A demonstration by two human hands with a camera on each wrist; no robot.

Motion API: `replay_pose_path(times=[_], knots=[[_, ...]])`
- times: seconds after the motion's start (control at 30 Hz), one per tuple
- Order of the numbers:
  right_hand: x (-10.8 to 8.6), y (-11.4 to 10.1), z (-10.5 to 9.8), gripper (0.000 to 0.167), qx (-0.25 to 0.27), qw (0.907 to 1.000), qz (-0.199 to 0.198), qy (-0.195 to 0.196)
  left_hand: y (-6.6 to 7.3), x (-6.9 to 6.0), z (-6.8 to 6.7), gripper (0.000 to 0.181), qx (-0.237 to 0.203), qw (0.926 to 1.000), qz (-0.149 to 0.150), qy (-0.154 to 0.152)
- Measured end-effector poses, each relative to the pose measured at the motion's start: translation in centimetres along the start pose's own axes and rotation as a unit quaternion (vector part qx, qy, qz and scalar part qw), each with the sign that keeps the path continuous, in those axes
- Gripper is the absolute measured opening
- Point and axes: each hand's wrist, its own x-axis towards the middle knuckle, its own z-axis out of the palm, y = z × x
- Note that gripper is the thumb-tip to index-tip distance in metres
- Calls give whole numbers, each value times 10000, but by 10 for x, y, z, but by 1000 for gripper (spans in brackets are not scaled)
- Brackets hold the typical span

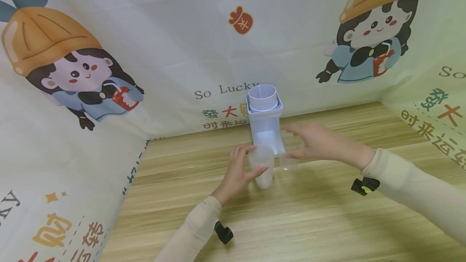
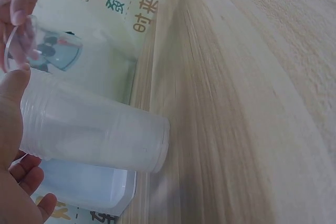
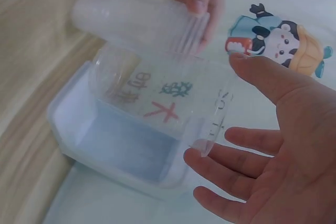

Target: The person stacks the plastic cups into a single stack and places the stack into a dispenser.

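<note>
My left hand [image 1: 242, 170] holds a stack of translucent plastic cups [image 1: 265, 169] near its rims, thumb on one side and fingers on the other. The nested rims of the stack [image 2: 94, 119] show close up in the left wrist view. Just to its right, my right hand [image 1: 316, 142] holds a single clear plastic cup [image 3: 157, 98] by the rim, between thumb and fingertips. Behind both stands a white, upright holder [image 1: 265, 122] with a round tube at its top and an open front; the cups partly hide its lower part.
The holder stands on the wood-grain table [image 1: 174, 197], close to the back wall covering [image 1: 182, 51]. Printed cartoon figures and lettering cover this sheet. Similar printed sheets rise at the left and right sides of the table.
</note>
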Motion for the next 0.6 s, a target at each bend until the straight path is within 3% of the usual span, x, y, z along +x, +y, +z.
replay_pose_path(times=[0.33,0.6], knots=[[14,-14,-32,71,-101,9997,-9,235,3,-1,-2,70,4,10000,45,0],[26,-27,-36,70,84,9992,-132,361,3,-1,-2,70,-54,10000,14,-40]])
